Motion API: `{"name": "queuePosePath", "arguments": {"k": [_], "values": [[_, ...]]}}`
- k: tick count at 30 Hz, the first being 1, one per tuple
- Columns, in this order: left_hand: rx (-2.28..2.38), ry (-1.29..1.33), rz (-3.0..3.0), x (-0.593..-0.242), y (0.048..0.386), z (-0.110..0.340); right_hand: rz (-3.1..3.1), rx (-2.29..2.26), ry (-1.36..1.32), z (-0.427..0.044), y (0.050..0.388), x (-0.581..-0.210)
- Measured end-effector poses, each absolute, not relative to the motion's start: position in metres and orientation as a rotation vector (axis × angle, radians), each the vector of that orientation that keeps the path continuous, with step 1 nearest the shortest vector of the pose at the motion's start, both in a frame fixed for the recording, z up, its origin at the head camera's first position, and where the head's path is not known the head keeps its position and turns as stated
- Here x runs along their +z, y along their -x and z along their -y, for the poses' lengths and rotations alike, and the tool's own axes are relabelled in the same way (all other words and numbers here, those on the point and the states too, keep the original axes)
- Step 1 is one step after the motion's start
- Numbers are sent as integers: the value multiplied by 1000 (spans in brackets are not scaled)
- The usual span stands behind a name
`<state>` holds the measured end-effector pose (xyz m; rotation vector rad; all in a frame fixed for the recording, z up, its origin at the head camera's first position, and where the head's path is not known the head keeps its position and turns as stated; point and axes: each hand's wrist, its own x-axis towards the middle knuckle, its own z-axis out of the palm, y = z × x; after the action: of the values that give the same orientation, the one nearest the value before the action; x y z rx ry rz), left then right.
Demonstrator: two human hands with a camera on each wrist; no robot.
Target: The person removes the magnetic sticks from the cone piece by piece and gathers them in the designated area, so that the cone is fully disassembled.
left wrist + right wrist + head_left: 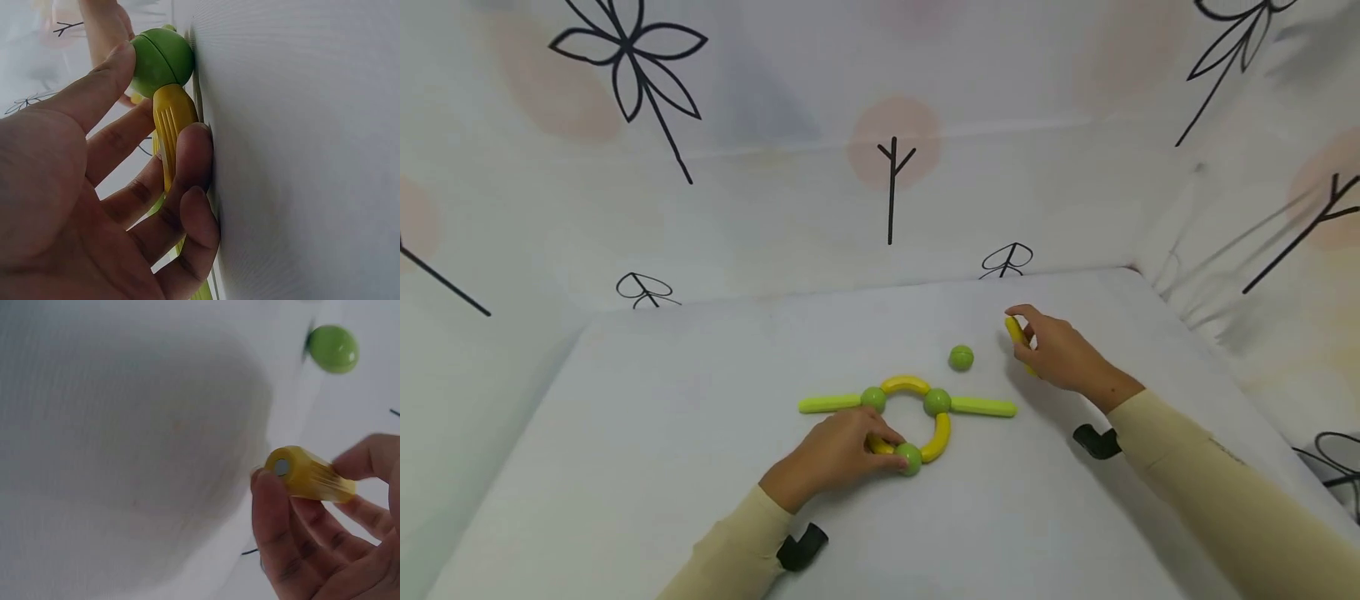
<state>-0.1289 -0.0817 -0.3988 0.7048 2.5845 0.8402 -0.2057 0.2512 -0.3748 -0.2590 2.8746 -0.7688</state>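
Observation:
On the table lies a ring of curved yellow magnetic sticks (937,439) joined by green balls (937,402). Straight lime sticks (982,407) reach out from it on either side. At the ring's near side my left hand (838,454) grips one curved yellow stick (167,115), with the thumb against the near green ball (161,61). Off to the right, above the table, my right hand (1063,354) pinches another yellow magnetic stick (309,475) between thumb and fingers. A round grey magnet shows in its end. The fingers partly cover both gripped sticks.
A loose green ball (961,358) sits on the white table (700,400) between the ring and my right hand. White walls (790,208) with black plant drawings stand behind and at the sides. Both wrists carry black mounts (802,547).

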Motion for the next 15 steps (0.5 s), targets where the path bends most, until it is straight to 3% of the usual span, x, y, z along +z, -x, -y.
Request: {"name": "queuePosePath", "arguments": {"k": [15], "values": [[831,-710,-2586,-400,129,85,-2806,-544,81,-255,233,-389]]}}
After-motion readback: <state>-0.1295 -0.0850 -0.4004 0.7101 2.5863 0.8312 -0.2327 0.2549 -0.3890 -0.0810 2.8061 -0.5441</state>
